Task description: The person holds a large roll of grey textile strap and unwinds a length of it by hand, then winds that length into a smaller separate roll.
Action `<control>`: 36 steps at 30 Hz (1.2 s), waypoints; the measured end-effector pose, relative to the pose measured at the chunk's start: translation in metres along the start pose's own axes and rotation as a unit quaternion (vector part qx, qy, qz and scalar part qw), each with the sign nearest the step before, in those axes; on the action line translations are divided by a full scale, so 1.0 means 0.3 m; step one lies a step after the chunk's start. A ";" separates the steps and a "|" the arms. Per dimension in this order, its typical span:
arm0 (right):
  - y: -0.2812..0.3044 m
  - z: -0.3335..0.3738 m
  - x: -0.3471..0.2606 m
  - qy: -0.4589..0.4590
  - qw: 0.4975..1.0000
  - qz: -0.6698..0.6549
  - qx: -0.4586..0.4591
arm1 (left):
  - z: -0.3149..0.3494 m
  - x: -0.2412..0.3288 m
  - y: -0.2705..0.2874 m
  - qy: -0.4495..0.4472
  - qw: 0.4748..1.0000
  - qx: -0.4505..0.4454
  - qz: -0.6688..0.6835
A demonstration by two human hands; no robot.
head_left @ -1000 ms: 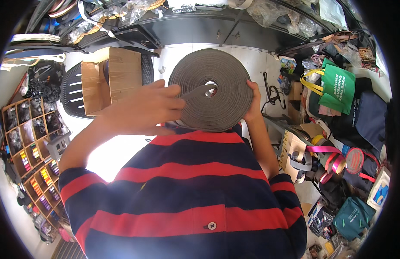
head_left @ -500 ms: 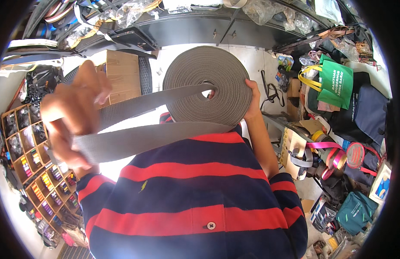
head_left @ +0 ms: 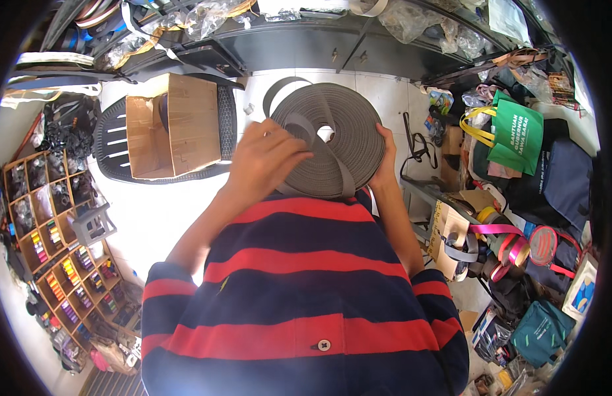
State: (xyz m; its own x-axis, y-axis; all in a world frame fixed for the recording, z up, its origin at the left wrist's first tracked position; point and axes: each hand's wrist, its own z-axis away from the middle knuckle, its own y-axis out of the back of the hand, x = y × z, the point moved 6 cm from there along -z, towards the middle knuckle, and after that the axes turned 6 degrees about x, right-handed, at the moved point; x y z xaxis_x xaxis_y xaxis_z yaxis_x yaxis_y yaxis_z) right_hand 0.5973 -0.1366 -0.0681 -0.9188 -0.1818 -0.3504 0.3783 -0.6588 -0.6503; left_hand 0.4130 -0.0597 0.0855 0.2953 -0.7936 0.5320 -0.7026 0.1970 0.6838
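A large coiled roll of grey webbing strap (head_left: 359, 125) stands in front of my chest, its flat spiral face toward me and a small hole at its middle. My right hand (head_left: 383, 158) grips the roll's right edge, most of its fingers hidden behind. My left hand (head_left: 266, 158) is closed at the roll's left side, fingers curled around the loose webbing, though their grip is partly hidden. One loose length crosses the roll's face from the centre to the lower edge. Another loop of it bows out beyond the upper left rim.
An open cardboard box (head_left: 194, 125) sits on a black chair (head_left: 111, 142) at the left. Beyond it, a wooden rack (head_left: 62, 244) holds colourful spools. Black cabinets (head_left: 279, 49) line the far side. At right are a green bag (head_left: 517, 132), ribbon rolls (head_left: 507, 244) and piled bags.
My left hand has swung in from the far left to the roll. The strap lengths that were stretched out now hang in slack loops over and behind it.
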 end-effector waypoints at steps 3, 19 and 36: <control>0.009 -0.011 0.013 -0.007 1.000 -0.007 -0.006 | 0.057 -0.005 -0.096 0.090 0.994 0.050 0.038; -0.079 -0.021 -0.027 0.059 0.997 -0.018 -0.039 | -0.044 0.044 -0.107 -0.045 0.992 -0.106 0.050; -0.090 -0.074 -0.034 0.078 0.995 -0.027 -0.056 | -0.003 -0.013 0.011 0.011 0.986 -0.159 0.040</control>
State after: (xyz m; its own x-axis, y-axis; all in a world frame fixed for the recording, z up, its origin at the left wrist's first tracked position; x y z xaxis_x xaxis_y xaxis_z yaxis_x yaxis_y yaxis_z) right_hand 0.5990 -0.1008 -0.0620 -0.9128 -0.0270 -0.4074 0.3471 -0.5769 -0.7394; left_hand 0.4101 -0.0554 0.0861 0.2632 -0.7561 0.5992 -0.4872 0.4319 0.7590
